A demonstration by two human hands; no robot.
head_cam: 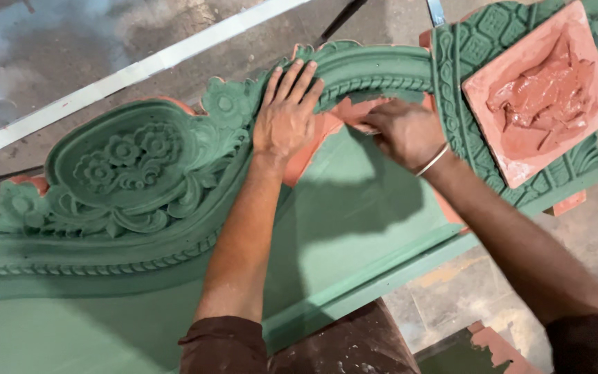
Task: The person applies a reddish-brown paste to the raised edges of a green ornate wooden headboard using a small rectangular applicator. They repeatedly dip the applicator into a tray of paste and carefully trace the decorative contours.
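A large green carved panel [126, 180] with flowers, scrolls and a rope border lies across the view. My left hand [285, 118] rests flat on its arched rim, fingers spread and pointing away from me. My right hand [403, 131], with a metal bangle on the wrist, is closed over a patch of reddish-brown putty [346, 111] under the arch; what it holds is hidden by the fingers. A square reddish board [576, 41] loaded with the same putty sits on the patterned upright at the right.
A white strip [140, 69] runs diagonally across the grey floor behind the panel. A metal blade [436, 10] shows at the top edge. Rough concrete floor [465, 291] with paint stains lies at the lower right, beside my knee.
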